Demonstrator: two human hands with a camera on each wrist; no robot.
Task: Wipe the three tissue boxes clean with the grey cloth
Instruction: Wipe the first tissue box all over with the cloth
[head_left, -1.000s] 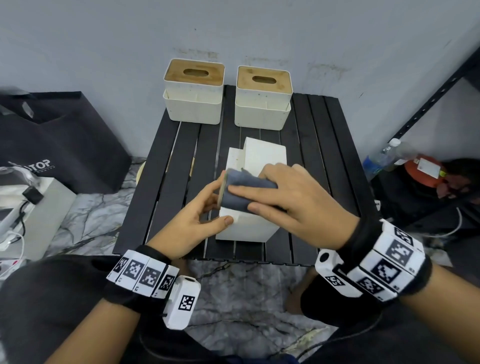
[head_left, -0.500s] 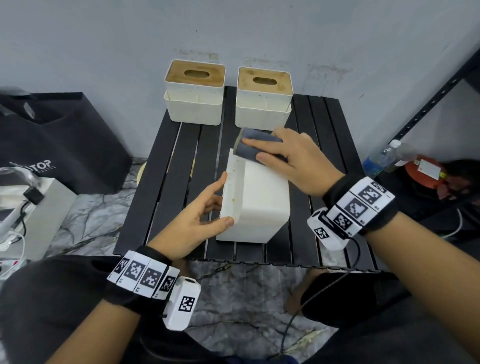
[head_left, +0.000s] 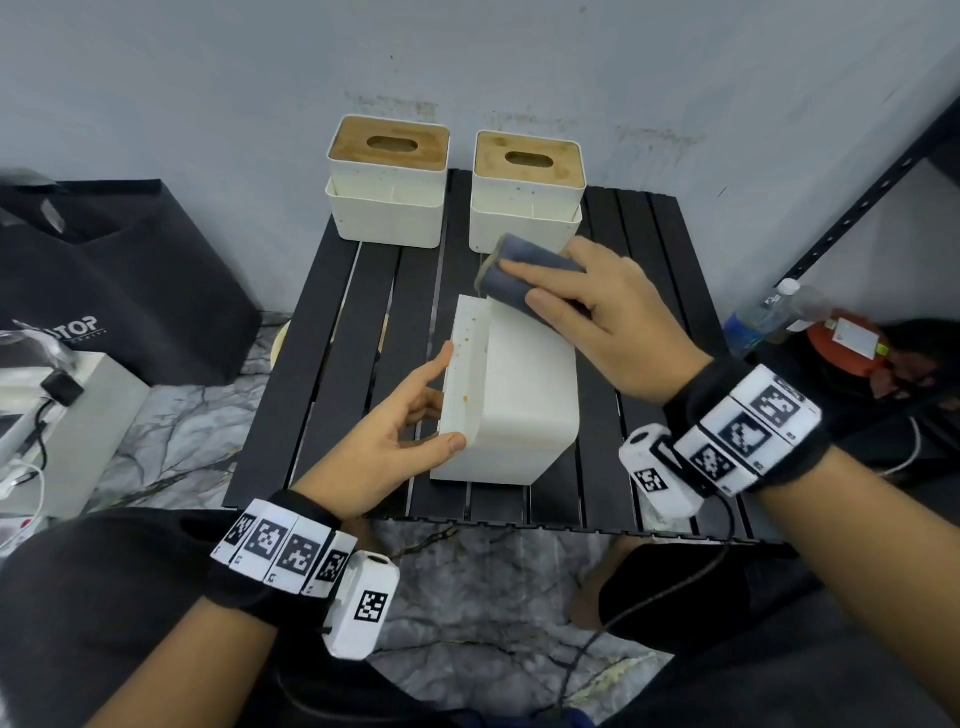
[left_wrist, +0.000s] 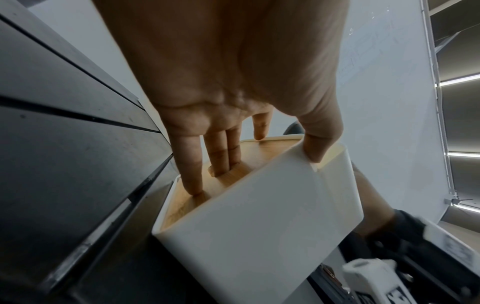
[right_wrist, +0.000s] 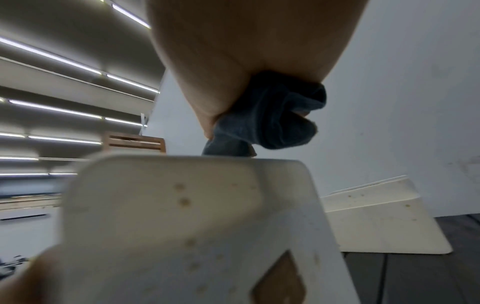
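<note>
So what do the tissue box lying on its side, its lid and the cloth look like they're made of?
Box lying on its side: smooth matte off-white shell with rounded corners, probably moulded plastic, flecked with brownish spots.
Its lid: tan with visible grain, likely wood or bamboo.
Grey cloth: soft and fuzzy, bunched in folds inside the right hand, probably microfibre or terry.

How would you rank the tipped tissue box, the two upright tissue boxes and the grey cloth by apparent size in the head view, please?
1. Tipped tissue box, largest, though it lies nearest the camera.
2. Left upright box and right upright box: alike, so unranked.
3. Grey cloth, smallest, partly covered by the right hand.
</note>
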